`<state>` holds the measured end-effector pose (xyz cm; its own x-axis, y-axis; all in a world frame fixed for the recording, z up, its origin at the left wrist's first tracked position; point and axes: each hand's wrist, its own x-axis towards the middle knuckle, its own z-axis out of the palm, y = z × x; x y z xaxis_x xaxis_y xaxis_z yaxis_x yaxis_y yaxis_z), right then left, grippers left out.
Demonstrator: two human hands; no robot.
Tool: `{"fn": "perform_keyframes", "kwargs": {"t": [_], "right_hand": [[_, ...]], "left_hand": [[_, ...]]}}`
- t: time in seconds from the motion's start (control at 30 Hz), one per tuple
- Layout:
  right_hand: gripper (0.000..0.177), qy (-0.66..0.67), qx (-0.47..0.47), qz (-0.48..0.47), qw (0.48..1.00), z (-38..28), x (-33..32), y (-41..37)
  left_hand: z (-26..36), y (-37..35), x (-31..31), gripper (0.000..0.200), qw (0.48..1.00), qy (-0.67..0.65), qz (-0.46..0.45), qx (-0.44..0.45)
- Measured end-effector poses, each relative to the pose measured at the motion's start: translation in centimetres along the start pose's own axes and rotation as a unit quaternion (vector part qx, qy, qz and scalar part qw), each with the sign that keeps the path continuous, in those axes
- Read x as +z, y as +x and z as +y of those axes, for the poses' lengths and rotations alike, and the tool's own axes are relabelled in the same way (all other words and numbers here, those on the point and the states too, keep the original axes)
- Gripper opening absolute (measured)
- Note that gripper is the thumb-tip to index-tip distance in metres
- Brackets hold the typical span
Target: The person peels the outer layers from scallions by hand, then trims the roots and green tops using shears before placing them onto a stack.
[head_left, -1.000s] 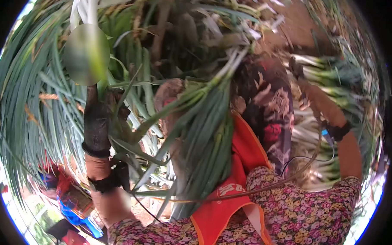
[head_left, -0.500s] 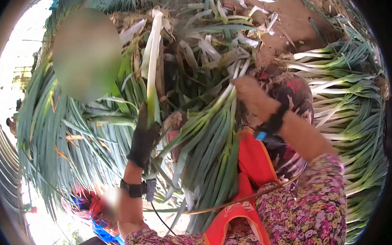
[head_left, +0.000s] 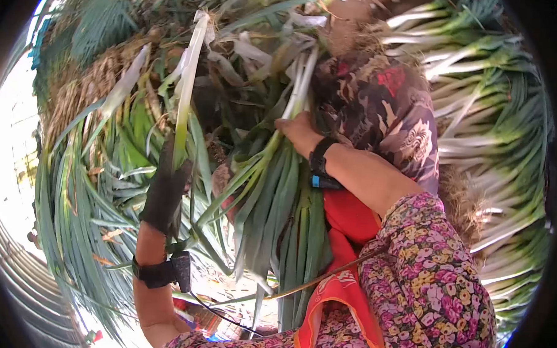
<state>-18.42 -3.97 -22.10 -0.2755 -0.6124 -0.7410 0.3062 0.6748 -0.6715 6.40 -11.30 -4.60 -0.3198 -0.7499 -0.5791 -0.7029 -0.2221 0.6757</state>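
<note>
My left hand [head_left: 167,191], in a dark glove, is closed around a single green onion [head_left: 189,85]. Its long white stalk points up and away, roots at the top, and leaves run down past my wrist. My bare right hand [head_left: 299,133] is wrapped around a bunch of green onions [head_left: 277,201] at the point where white stalks turn green. The bunch's leaves fan down toward my lap, against my right leg. My right fingertips are partly hidden.
Peeled-off leaves and husks [head_left: 252,56] lie beyond my hands. A big heap of green onions [head_left: 74,228] is at left. Rows of white-stalked green onions [head_left: 500,139] lie at right. My camouflage-patterned knee [head_left: 385,110] and a red apron [head_left: 350,216] are close to my right arm.
My right hand has come down and left onto the bunch's stalks. My left hand still grips the single green onion, now further left and lower in view. The view has shifted.
</note>
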Motion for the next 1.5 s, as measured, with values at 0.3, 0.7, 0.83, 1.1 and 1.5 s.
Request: {"fn": "perform_keyframes", "kwargs": {"t": [0.3, 0.7, 0.83, 1.1, 1.5], "right_hand": [[0.044, 0.103, -0.159, -0.077, 0.979, -0.3, 4.2, -5.9], [0.033, -0.048, -0.124, 0.105, 0.985, 1.2, -0.3, 0.1], [0.029, 0.114, 0.145, 0.079, 0.98, 5.1, -1.1, 2.2], [0.029, 0.242, 0.036, -0.1, 0.965, -3.1, 2.5, -4.0], [0.039, 0.063, -0.386, -0.245, 0.887, -11.7, 0.6, -15.3]], "left_hand": [[4.7, 2.5, 8.1, 0.049, 0.987, -0.059, -0.14, 0.041], [0.7, 2.1, 9.6, 0.028, 0.881, -0.447, -0.089, -0.127], [3.5, 1.7, 9.5, 0.028, 0.879, -0.431, -0.129, -0.161], [2.5, -1.5, 9.0, 0.03, 0.915, -0.37, -0.113, -0.114], [5.2, -8.2, 7.7, 0.031, 0.847, -0.509, -0.142, 0.052]]}}
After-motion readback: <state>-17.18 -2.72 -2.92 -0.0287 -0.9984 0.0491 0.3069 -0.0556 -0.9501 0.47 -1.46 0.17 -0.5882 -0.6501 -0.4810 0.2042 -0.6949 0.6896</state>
